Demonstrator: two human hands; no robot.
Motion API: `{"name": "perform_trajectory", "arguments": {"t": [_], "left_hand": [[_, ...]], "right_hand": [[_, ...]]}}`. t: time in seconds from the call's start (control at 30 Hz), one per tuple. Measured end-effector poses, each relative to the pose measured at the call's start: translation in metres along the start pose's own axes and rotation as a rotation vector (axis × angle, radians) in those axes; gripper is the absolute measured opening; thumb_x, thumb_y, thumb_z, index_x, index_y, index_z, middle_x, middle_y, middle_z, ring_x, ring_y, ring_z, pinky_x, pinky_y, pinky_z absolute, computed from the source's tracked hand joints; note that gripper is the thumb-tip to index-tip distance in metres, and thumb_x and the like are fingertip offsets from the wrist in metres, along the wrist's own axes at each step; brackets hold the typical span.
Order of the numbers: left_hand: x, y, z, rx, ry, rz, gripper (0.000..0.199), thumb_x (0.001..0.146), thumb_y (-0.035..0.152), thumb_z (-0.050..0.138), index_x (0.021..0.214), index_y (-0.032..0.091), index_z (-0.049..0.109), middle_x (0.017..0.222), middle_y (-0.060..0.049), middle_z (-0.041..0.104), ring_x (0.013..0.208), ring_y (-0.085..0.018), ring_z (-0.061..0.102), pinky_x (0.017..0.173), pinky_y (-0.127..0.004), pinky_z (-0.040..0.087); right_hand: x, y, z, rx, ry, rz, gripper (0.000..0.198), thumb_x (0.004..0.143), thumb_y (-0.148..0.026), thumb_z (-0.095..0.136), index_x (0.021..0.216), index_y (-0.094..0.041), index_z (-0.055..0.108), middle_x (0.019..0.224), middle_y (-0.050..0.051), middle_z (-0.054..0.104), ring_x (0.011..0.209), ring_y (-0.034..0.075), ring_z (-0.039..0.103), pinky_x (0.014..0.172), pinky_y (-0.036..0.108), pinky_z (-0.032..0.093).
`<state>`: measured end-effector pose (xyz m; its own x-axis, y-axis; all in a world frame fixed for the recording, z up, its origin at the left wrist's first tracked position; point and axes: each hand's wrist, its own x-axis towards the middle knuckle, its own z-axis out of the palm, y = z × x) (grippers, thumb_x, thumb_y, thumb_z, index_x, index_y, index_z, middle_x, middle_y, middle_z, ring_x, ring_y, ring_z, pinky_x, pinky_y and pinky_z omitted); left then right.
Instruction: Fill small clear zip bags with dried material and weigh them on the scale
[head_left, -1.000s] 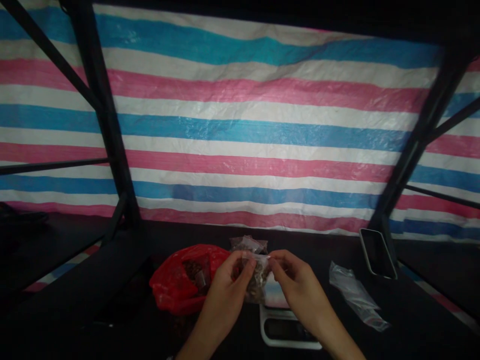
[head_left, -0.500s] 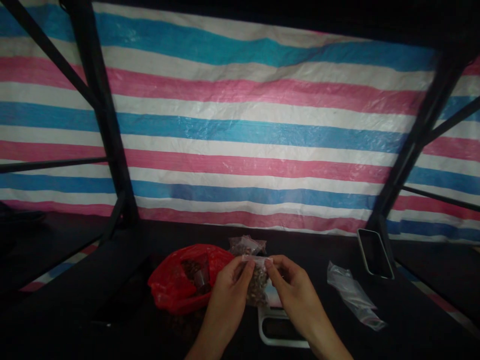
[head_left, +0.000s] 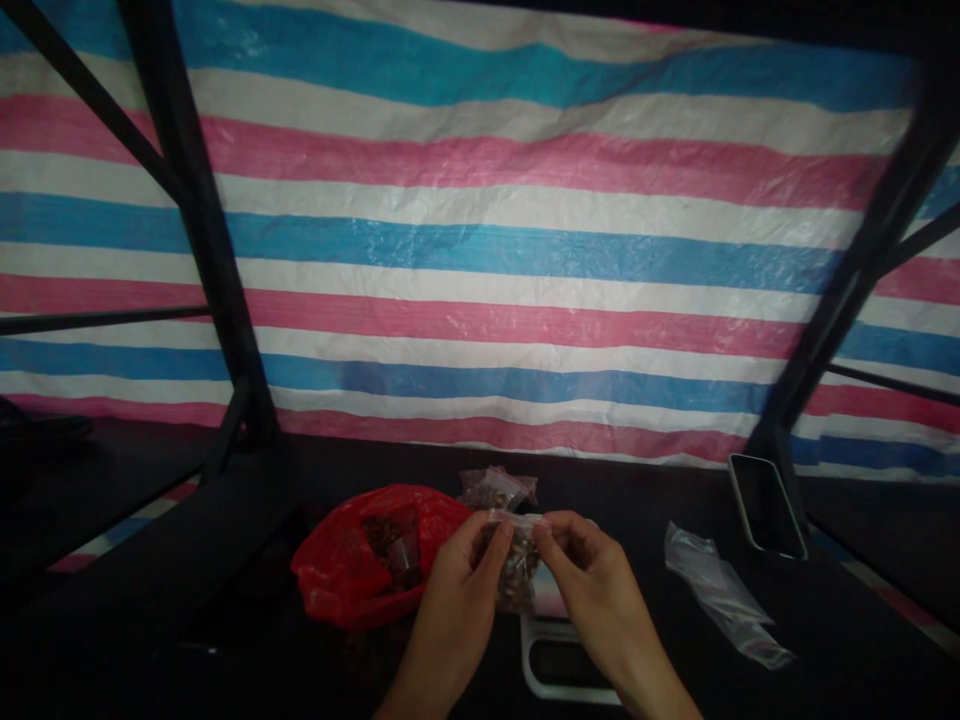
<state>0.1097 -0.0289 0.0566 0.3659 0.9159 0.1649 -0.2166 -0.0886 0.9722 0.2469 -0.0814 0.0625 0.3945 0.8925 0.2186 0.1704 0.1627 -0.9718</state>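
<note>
Nearest: white-rimmed device (head_left: pixel 531 668), probably a scale, on the bench (head_left: pixel 622 492), partly hidden by the right hand (head_left: pixel 591 572). That and the left hand (head_left: pixel 465 572) pinch a clear bag (head_left: pixel 519 562) by its top edge; grip on both sides closed on it, likely so contents (head_left: pixel 514 592) hang low. Flat bags (head_left: pixel 716 590) lie right, well apart from filled bags (head_left: pixel 491 490) farther back, presumably to avoid mixing. Red bag (head_left: pixel 330 580) left, mouth spread, probably for access. Phone (head_left: pixel 769 508) far right; striped sheet (head_left: pixel 510 245) behind.
</note>
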Motion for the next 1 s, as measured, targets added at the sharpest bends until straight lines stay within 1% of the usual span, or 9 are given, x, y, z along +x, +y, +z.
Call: {"name": "perform_trajectory", "arguments": {"t": [0.13, 0.3, 0.43, 0.5, 0.63, 0.73, 0.83, 0.9, 1.0], "left_hand": [[0.002, -0.002, 0.004, 0.097, -0.015, 0.050, 0.030, 0.094, 0.049, 0.064, 0.099, 0.021, 0.075, 0.106, -0.007, 0.080, 0.098, -0.025, 0.072, 0.091, -0.034, 0.053], [0.010, -0.009, 0.011, 0.139, -0.103, 0.039, 0.030, 0.098, 0.047, 0.061, 0.105, 0.021, 0.075, 0.109, -0.006, 0.080, 0.096, -0.023, 0.072, 0.089, -0.032, 0.054], [0.015, -0.016, 0.013, 0.151, -0.145, 0.032, 0.030, 0.096, 0.047, 0.064, 0.102, 0.021, 0.078, 0.105, -0.005, 0.081, 0.094, -0.023, 0.073, 0.084, -0.030, 0.054], [0.017, -0.020, 0.013, 0.127, -0.155, 0.019, 0.030, 0.094, 0.048, 0.067, 0.098, 0.021, 0.079, 0.102, -0.006, 0.081, 0.094, -0.023, 0.073, 0.083, -0.029, 0.054], [0.019, -0.024, 0.017, -0.013, -0.172, -0.085, 0.030, 0.085, 0.049, 0.076, 0.094, 0.020, 0.079, 0.096, -0.006, 0.083, 0.089, -0.023, 0.075, 0.084, -0.031, 0.056], [0.020, -0.026, 0.019, -0.053, -0.145, -0.141, 0.031, 0.082, 0.049, 0.078, 0.091, 0.019, 0.079, 0.091, -0.005, 0.082, 0.084, -0.022, 0.075, 0.080, -0.030, 0.057], [0.020, -0.028, 0.019, -0.056, -0.060, -0.152, 0.031, 0.081, 0.049, 0.079, 0.088, 0.019, 0.079, 0.087, -0.005, 0.082, 0.082, -0.021, 0.074, 0.075, -0.027, 0.056], [0.020, -0.028, 0.018, -0.092, -0.004, -0.166, 0.034, 0.081, 0.051, 0.080, 0.091, 0.019, 0.079, 0.087, -0.004, 0.082, 0.080, -0.019, 0.074, 0.074, -0.026, 0.056], [0.019, -0.026, 0.017, -0.178, 0.062, -0.187, 0.038, 0.078, 0.054, 0.082, 0.091, 0.019, 0.078, 0.089, -0.004, 0.082, 0.077, -0.017, 0.073, 0.072, -0.026, 0.056]], "right_hand": [[0.000, 0.003, -0.002, -0.013, 0.008, -0.010, 0.055, 0.079, -0.072, 0.077, 0.095, -0.020, 0.082, 0.080, 0.005, 0.074, 0.078, 0.023, 0.067, 0.074, 0.033, 0.053], [0.002, 0.008, -0.009, -0.046, 0.081, -0.005, 0.059, 0.077, -0.076, 0.076, 0.086, -0.017, 0.082, 0.079, 0.006, 0.072, 0.074, 0.021, 0.062, 0.070, 0.032, 0.050], [0.003, 0.012, -0.017, 0.011, 0.013, 0.026, 0.055, 0.079, -0.071, 0.077, 0.090, -0.017, 0.080, 0.079, 0.005, 0.072, 0.073, 0.020, 0.062, 0.067, 0.030, 0.049], [0.003, 0.014, -0.019, 0.041, -0.008, 0.044, 0.051, 0.080, -0.069, 0.078, 0.088, -0.018, 0.078, 0.078, 0.004, 0.071, 0.074, 0.021, 0.063, 0.068, 0.030, 0.050], [0.003, 0.016, -0.023, 0.066, 0.003, 0.096, 0.048, 0.079, -0.067, 0.079, 0.083, -0.019, 0.076, 0.079, 0.003, 0.071, 0.077, 0.021, 0.066, 0.072, 0.030, 0.052], [0.003, 0.015, -0.025, 0.115, -0.021, 0.152, 0.046, 0.080, -0.065, 0.079, 0.090, -0.020, 0.079, 0.087, 0.005, 0.076, 0.086, 0.023, 0.071, 0.078, 0.032, 0.055], [0.002, 0.012, -0.026, 0.141, -0.058, 0.193, 0.045, 0.084, -0.064, 0.078, 0.100, -0.022, 0.082, 0.096, 0.006, 0.079, 0.094, 0.024, 0.073, 0.085, 0.033, 0.056], [0.001, 0.010, -0.025, 0.150, -0.075, 0.188, 0.047, 0.085, -0.065, 0.077, 0.103, -0.022, 0.082, 0.099, 0.006, 0.078, 0.094, 0.023, 0.073, 0.086, 0.032, 0.057], [-0.001, 0.008, -0.022, 0.180, -0.148, 0.164, 0.051, 0.083, -0.066, 0.078, 0.109, -0.022, 0.080, 0.101, 0.007, 0.077, 0.090, 0.022, 0.073, 0.081, 0.033, 0.060]]}}
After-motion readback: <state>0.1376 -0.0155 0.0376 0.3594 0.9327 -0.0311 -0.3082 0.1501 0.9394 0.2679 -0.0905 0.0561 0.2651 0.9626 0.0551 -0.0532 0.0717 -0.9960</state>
